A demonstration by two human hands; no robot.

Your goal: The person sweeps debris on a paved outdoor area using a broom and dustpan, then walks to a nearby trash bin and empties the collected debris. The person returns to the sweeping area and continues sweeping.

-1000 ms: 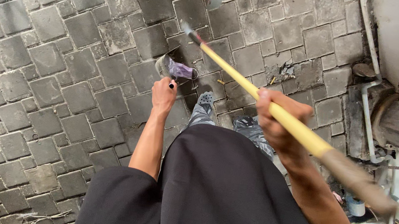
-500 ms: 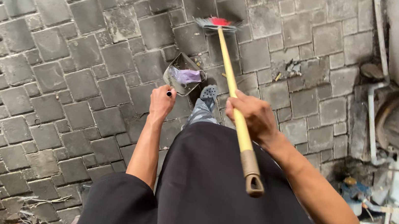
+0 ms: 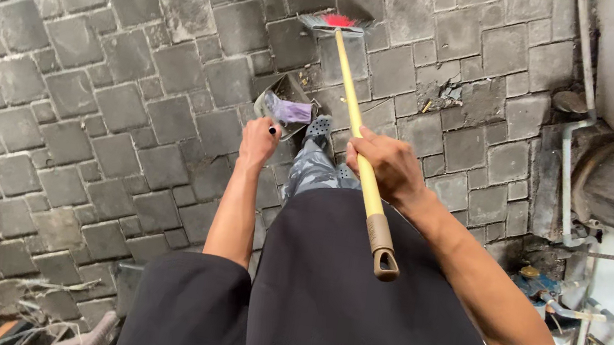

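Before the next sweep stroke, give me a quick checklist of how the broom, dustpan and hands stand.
1. Right hand closed around the yellow broom handle: ok.
2. Left hand on the dustpan's dark handle: ok, grip closed.
3. Broom head down on the paving: ok, it looks to touch.
4. Dustpan between broom head and feet: ok, purple scrap already in it.
5. Debris right of the handle gathered: not ok, still loose.
6. Dustpan lip flat on the stones: cannot tell.
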